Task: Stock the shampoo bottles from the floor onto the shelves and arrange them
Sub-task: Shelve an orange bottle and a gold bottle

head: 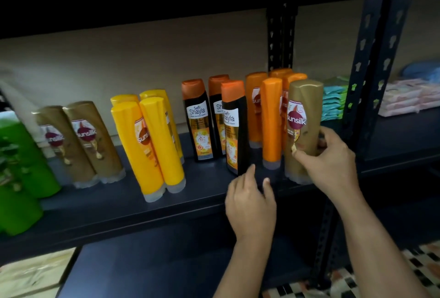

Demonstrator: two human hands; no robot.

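Right hand: fingers and thumb wrapped round a gold Sunsilk bottle, standing cap-down at the right end of the shelf, beside the dark upright post. Left hand: fingers loosely apart, holding nothing, one fingertip at the base of the front black Safi Shayla bottle. Same shelf, leftward: orange Sunsilk bottles, yellow bottles, two gold bottles, green bottles. Neighbouring bay: pastel packets.
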